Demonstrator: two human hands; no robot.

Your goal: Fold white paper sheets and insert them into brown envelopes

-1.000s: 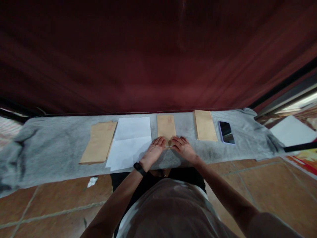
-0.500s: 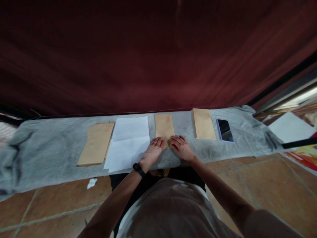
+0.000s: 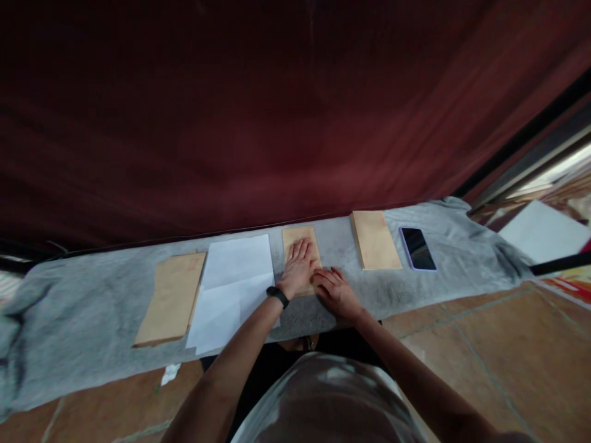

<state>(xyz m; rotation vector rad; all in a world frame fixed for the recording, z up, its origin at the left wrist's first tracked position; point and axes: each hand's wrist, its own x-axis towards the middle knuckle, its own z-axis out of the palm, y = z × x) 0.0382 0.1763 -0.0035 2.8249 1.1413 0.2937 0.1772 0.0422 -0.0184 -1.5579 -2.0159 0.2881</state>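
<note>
A brown envelope (image 3: 289, 236) lies flat on the grey cloth (image 3: 92, 295) in front of me. My left hand (image 3: 299, 264), with a black band on its wrist, rests palm down on the envelope with fingers spread. My right hand (image 3: 336, 291) touches the envelope's lower right edge, its fingers stretched out and slightly bent. To the left are white sheets (image 3: 235, 277) with a crease across them, and beyond them a pile of brown envelopes (image 3: 172, 298). Another stack of brown envelopes (image 3: 376, 240) lies to the right.
A phone (image 3: 418, 249) with a pale purple edge lies right of the right-hand stack. A dark red curtain (image 3: 277, 123) hangs behind the cloth-covered surface. A white scrap (image 3: 170, 373) lies on the tiled floor (image 3: 466, 344). A white board (image 3: 542, 231) is at the far right.
My left hand has moved up onto the middle of the envelope and spread flat. My right hand stays at the envelope's lower right edge. The camera view has tilted slightly.
</note>
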